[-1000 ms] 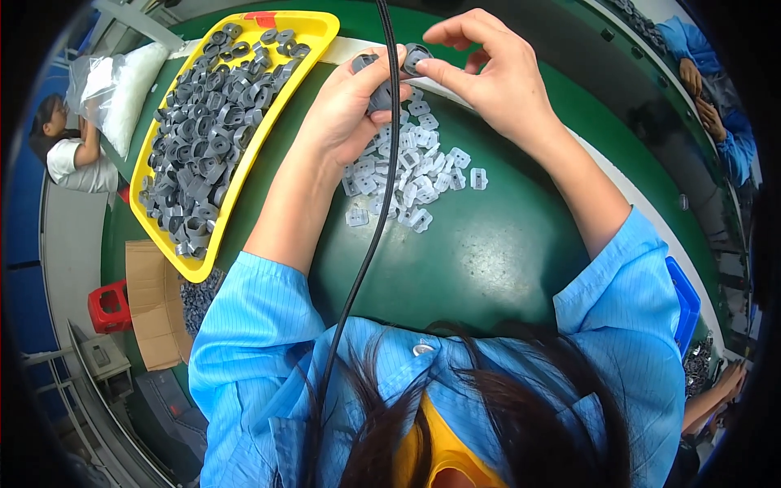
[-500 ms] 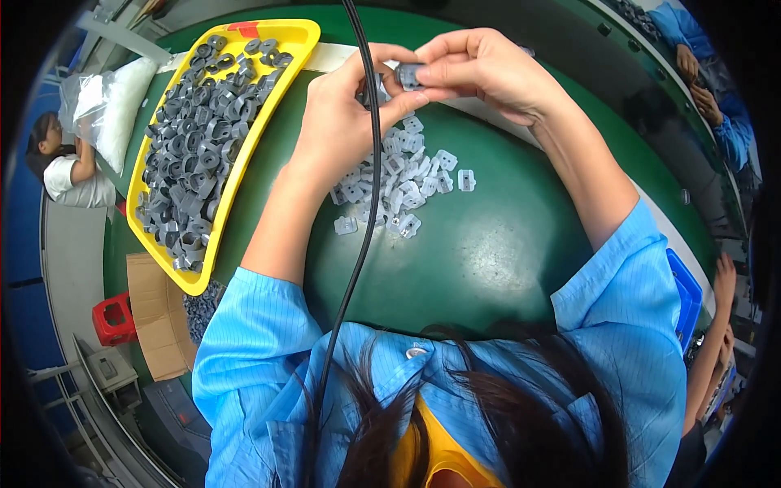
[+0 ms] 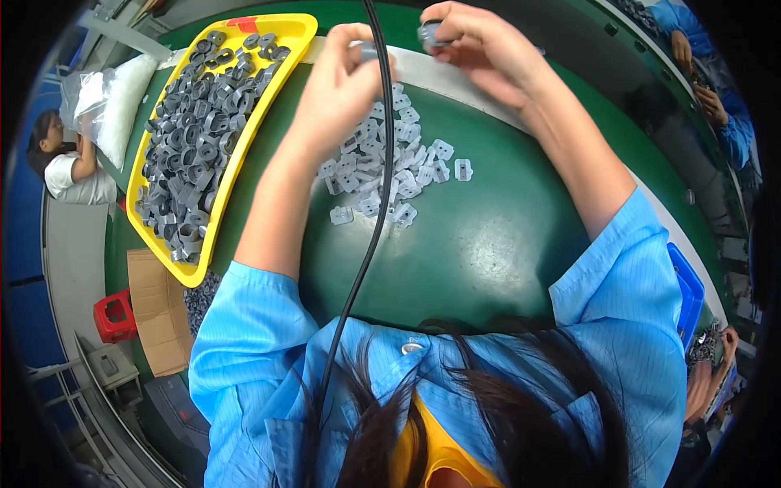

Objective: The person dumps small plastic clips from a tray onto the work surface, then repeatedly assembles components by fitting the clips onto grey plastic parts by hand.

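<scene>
right hand (image 3: 488, 53): pinching 1 small grey ring part (image 3: 429, 32) at fingertips | left hand (image 3: 342, 77): closed on 1 pale clip (image 3: 368, 50), just beside | handling: likely light, rigid, slippery; grip by rim | below hands: clear clips pile (image 3: 390, 175) on green surface (image 3: 488, 244)

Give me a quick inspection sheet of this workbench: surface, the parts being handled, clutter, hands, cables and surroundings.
Surface: green bench top, with a white strip along its far edge.
Job's things: pile of small pale plastic pieces on the green top; yellow tray full of dark grey ring-shaped parts to the left.
Clutter: nothing seen on the top beyond these.
Hands: left hand pinches a small pale piece; right hand grips a small grey part; both are raised over the pile.
Cables: one black cable hangs down the middle of the view.
Surroundings: clear bag of white pieces, cardboard box, red stool, blue bin; other people at both sides.
</scene>
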The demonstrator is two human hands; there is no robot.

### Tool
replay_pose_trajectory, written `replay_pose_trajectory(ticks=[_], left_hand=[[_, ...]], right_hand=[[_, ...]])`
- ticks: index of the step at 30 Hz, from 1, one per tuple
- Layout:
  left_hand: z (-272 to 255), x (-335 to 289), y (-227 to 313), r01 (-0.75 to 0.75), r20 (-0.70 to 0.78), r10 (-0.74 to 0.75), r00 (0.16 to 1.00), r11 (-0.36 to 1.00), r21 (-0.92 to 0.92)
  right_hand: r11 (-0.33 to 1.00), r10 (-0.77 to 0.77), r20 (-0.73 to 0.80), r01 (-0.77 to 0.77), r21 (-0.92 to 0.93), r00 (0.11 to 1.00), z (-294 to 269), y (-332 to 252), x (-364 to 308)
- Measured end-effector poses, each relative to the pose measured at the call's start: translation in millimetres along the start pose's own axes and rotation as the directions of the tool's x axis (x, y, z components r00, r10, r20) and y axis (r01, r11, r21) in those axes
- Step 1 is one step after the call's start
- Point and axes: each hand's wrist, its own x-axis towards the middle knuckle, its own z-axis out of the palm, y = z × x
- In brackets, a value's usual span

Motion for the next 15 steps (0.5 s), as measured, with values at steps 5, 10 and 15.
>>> replay_pose_trajectory(ticks=[5, 10, 15], left_hand=[[-22.6, 4.8, -1.5, 0.175, -0.031, -0.173, 0.984, 0.981, 0.079], [-35.0, 9.6, -17.1, 0.19, -0.005, -0.19, 0.982, 0.982, 0.008], [-30.9, 14.7, -22.2, 0.25, 0.004, -0.252, 0.968, 0.961, -0.121]], right_hand=[[0.852, -0.116, -0.197, -0.004, -0.523, 0.973, -49.5, 10.0, 20.8], [0.164, -0.785, 0.359, 0.728, -0.665, 0.505, -44.7, 13.3, 13.3], [0.242, -0.401, 0.127, 0.238, -0.94, 0.907, -8.8, 14.5, 10.3]])
